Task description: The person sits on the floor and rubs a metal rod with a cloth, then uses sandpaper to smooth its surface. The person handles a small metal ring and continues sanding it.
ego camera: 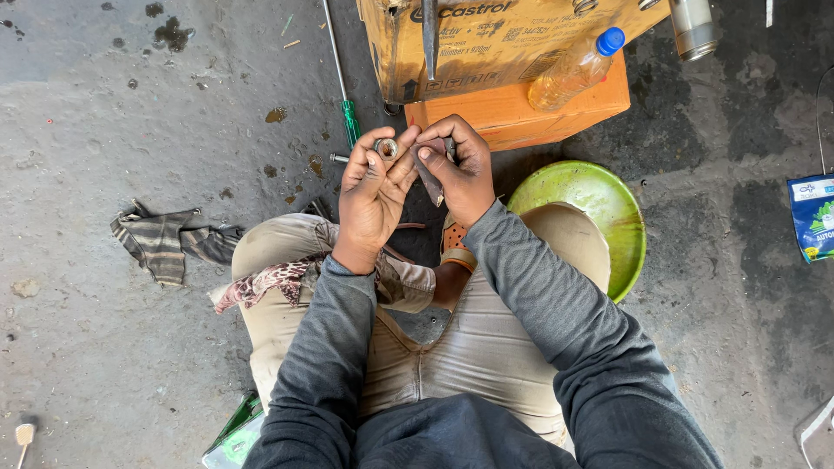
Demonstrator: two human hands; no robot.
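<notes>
I sit on a grey concrete floor with both hands raised in front of my knees. My left hand (372, 189) pinches a small metal ring-shaped part (386, 148), like a nut or bearing, between thumb and fingers. My right hand (460, 169) is closed on a dark scrap of cloth or abrasive paper (429, 181) and touches the ring's right side. The two hands meet at the fingertips.
A cardboard box (486, 43) on an orange box (521, 108) stands just ahead, with a plastic bottle (573, 71) on top. A green bowl (608, 208) lies by my right knee. A green-handled screwdriver (346, 95), a striped rag (165, 243) and a blue pouch (812, 217) lie around.
</notes>
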